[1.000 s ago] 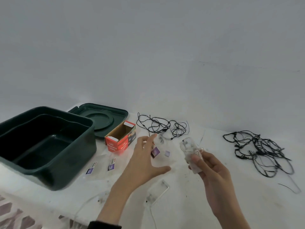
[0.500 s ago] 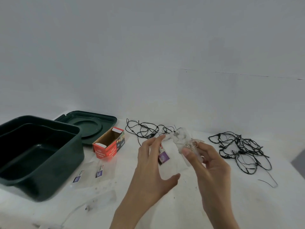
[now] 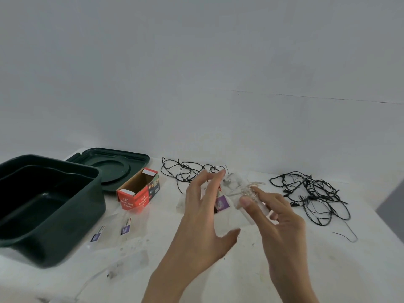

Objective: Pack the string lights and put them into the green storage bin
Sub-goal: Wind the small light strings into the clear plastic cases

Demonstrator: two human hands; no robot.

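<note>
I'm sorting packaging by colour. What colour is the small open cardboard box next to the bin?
The cardboard box is red-orange outside, plain brown inside; seen in the head view.

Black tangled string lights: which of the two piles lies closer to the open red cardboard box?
The smaller, looser tangle at the table's back, just beyond the left hand. The denser pile lies far right.

glossy green plastic bin (image 3: 52,217), cardboard box (image 3: 138,191), clear plastic bag (image 3: 227,206), scuffed white table (image 3: 218,270)
</note>
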